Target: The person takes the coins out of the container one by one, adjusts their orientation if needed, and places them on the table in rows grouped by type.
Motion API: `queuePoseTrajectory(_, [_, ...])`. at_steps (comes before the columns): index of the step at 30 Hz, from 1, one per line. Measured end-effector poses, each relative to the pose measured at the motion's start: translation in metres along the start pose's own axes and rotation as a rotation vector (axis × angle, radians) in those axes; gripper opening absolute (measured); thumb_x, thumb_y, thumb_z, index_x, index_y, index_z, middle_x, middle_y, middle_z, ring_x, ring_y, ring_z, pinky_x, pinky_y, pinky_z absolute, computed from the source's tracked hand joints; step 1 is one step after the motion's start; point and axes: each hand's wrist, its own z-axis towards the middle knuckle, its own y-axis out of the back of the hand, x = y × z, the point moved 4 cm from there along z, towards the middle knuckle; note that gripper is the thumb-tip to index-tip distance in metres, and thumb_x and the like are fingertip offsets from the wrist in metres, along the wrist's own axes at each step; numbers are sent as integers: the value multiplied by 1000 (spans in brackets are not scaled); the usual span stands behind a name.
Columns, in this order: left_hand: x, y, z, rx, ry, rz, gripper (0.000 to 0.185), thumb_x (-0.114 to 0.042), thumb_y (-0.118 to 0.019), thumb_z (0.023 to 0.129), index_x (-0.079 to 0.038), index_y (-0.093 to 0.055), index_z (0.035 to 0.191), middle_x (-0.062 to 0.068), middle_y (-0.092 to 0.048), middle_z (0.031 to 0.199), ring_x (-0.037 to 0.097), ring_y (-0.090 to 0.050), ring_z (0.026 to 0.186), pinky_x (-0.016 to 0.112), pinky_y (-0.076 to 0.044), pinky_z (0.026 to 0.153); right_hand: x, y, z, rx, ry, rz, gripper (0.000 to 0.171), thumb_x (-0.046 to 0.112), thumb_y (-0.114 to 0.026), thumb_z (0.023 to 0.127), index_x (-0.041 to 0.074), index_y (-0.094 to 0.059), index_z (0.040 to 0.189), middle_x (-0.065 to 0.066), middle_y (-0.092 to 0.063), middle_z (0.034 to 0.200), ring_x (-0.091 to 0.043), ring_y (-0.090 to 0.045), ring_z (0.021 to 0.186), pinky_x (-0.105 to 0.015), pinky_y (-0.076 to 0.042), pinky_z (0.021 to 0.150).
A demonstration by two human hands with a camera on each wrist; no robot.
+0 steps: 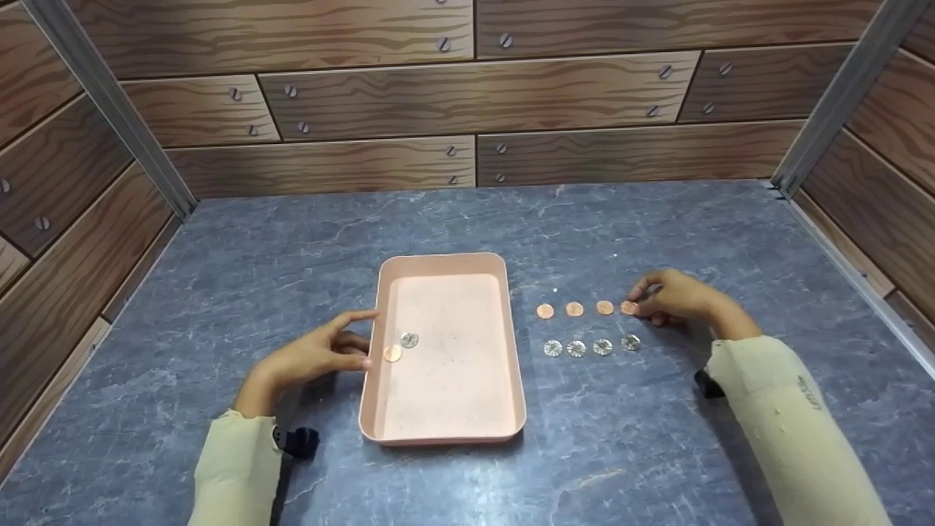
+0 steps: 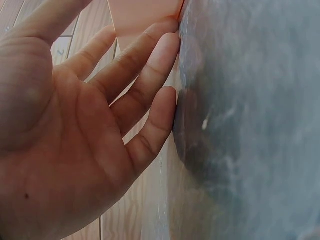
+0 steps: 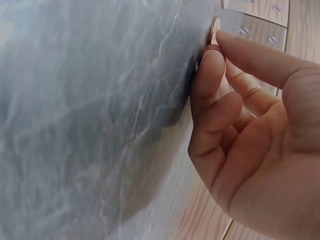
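My left hand [image 1: 310,358] rests at the left side of a pink rectangular tray [image 1: 516,351], index fingertip and thumb touching its wall. In the left wrist view its fingers [image 2: 150,75] are spread and loosely bent, with a corner of the tray beyond them. Inside the tray lie one copper-coloured coin [image 1: 392,353] and one silver coin [image 1: 409,340]. Right of the tray, my right hand [image 1: 676,298] pinches a copper-coloured coin [image 3: 215,29] between thumb and fingers, its edge tilted up at the tabletop. This coin is at the right end of a copper-coloured row.
Several copper-coloured coins [image 1: 575,309] lie in a row to the left of the right hand. Nearer the front, several silver coins [image 1: 576,348] form a parallel row. The grey marbled table [image 1: 621,453] is bounded by wood-plank-patterned walls [image 1: 475,95] at the back and sides.
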Motion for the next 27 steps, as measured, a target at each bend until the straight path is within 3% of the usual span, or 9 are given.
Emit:
queuePoseTrajectory(11, [1,0,-1,2,-2,0,81,-17,-70,89,-6,-19,152,32,-53,131,28,-60,116,25,-48,95,11,12,-10,-35,59,39,42,13,-67,86,-5,-53,121,2,-63,76,-8,-55,63,-23,-46,55])
queuePoseTrajectory(18, [-1,1,-1,1,-2,5,81,-18,-70,89,-6,-20,152,32,-54,130,28,-60,115,26,-48,95,39,11,-14,-67,139,35,39,13,-63,89,-5,-53,123,-3,-66,85,-10,-57,67,-27,-50,60])
queuePoseTrajectory(27, [-1,0,1,10,-12,-4,81,-16,-70,89,-4,-20,151,32,-55,129,16,-62,108,22,-49,91,81,-11,-17,-34,261,91,35,14,-65,90,-4,-55,119,-2,-67,87,-11,-60,68,-25,-50,58])
